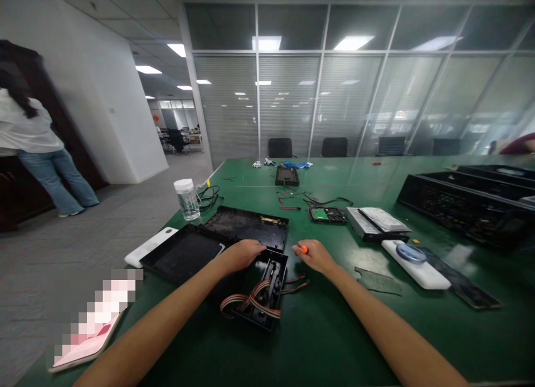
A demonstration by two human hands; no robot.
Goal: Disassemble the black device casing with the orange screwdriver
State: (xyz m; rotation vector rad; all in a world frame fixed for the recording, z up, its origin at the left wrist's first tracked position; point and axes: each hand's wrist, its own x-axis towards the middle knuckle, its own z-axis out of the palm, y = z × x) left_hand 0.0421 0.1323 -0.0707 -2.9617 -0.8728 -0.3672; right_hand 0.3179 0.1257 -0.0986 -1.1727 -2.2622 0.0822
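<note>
One orange tool (304, 249), clasped in your right grip (316, 255), two o'clock of the housing (273, 274); left grip (243, 254), closure unclear; likely tool-work; next needs steadying.

Glass partitions (288, 108), black chairs (280, 147) and ceiling lights (149, 69) show an office.

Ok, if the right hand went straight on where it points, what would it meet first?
The right hand would probably meet the right edge of the black tray beyond the left hand, though depth is unclear.
</note>
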